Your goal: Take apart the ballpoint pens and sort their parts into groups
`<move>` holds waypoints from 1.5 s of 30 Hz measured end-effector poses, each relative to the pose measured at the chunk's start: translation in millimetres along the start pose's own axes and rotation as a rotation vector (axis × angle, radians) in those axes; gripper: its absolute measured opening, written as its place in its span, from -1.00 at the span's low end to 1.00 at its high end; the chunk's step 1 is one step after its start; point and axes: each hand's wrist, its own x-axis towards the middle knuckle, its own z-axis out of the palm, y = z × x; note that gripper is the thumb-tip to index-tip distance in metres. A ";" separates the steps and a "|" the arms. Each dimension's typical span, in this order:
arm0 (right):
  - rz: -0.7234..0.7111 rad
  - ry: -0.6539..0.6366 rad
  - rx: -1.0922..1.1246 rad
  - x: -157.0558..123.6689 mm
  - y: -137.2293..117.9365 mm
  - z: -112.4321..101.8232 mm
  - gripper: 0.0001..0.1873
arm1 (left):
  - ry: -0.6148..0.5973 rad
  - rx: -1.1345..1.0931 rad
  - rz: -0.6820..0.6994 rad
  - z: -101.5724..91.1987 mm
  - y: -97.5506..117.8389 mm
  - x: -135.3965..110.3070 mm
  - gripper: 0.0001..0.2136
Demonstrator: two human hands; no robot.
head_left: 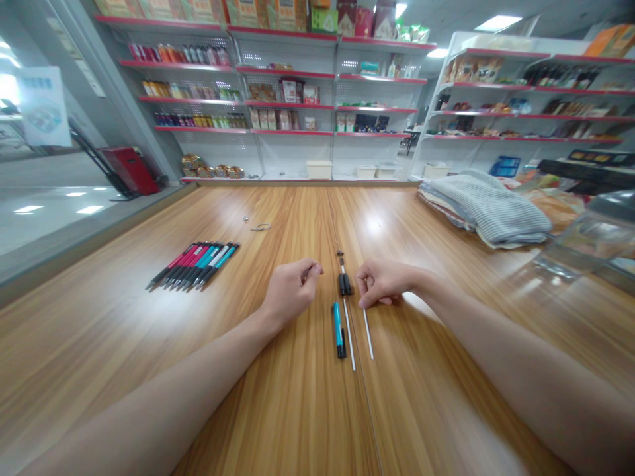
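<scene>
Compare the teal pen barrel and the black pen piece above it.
The teal pen barrel is teal with a black end; the black pen piece is all black. The barrel is longer and lies nearer the person; the piece sits farther up, between the left hand and right hand. Both lie on the wooden table, unheld.

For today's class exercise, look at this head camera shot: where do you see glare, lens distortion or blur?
In the head view, ceiling light leaves bright glare on the wooden table and shiny floor; the wide lens bends the shelving and stretches the left forearm and right forearm toward the lower corners; the clear plastic container at the right edge looks hazy and soft.
</scene>
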 end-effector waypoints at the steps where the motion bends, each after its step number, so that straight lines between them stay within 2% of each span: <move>1: 0.000 0.004 -0.003 0.0 0.1 0.5 -0.58 | -0.003 -0.001 0.002 0.1 -0.2 0.0 -0.72; 23: -0.065 0.045 0.056 8.1 -0.9 21.1 -0.59 | 0.011 0.004 0.008 -0.4 2.8 0.2 -0.72; 35: -0.093 0.103 0.080 6.3 -5.6 23.6 -0.60 | 0.011 -0.001 0.014 -0.1 1.7 0.0 -0.73; 45: -0.157 0.066 0.105 8.3 3.8 19.2 -0.61 | 0.009 -0.006 0.003 -1.0 2.9 0.3 -0.72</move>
